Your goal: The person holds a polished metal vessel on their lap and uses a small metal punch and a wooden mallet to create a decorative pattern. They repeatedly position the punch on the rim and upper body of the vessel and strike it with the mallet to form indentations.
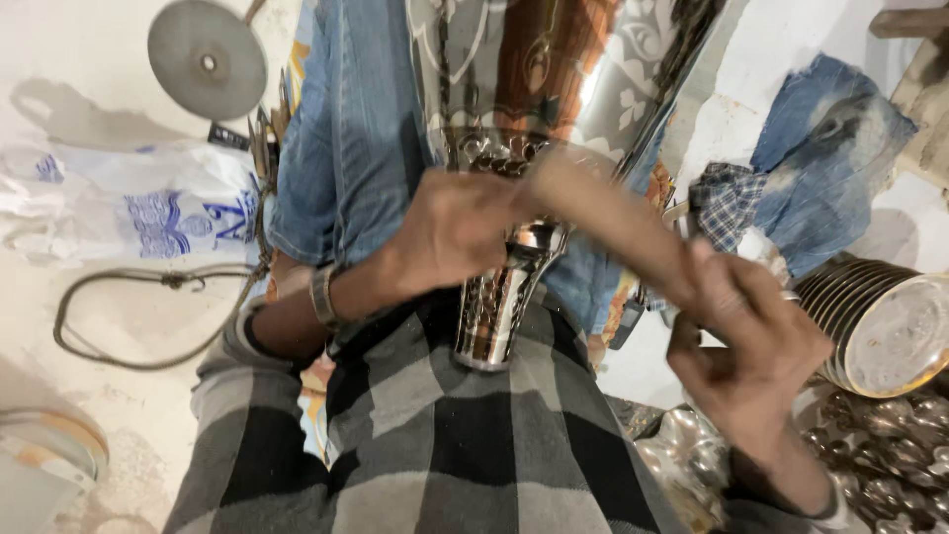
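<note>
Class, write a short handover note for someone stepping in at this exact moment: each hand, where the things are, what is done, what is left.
Left hand: closed around the top of the hammered steel tumbler, which stands upright on the lap.
Right hand: raised beside it, fingers curled, motion-blurred; whether it holds anything cannot be told.
Nearby: stack of steel plates at right, more shiny steel pieces below it, large engraved steel vessel ahead.
Done or left: not readable from this frame; the tumbler is in hand.

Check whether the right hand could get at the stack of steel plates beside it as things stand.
Probably yes: the right hand is raised just left of the stack of steel plates, with nothing visibly between them. It is blurred, and what its fingers hold is unclear.
</note>
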